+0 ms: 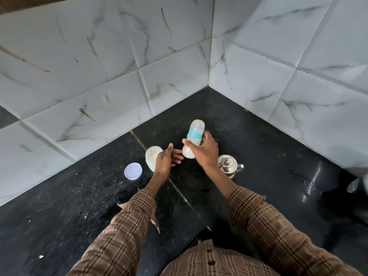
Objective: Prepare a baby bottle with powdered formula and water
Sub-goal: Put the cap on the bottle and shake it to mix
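Note:
My right hand (206, 151) grips a baby bottle (194, 136) above the black counter, tilted with its clear cap pointing away and up. The bottle has a blue collar and holds milky white liquid. My left hand (167, 159) hovers just left of the bottle's base with its fingers spread, holding nothing. Behind my left hand stands an open white formula jar (152, 155), partly hidden by the hand. The jar's white lid (133, 170) lies flat on the counter to its left.
A small steel lidded jug (229, 165) with a handle stands right of my right wrist. White marble-look tiled walls meet in a corner behind the black granite counter (79, 206). A dark object sits at the far right edge.

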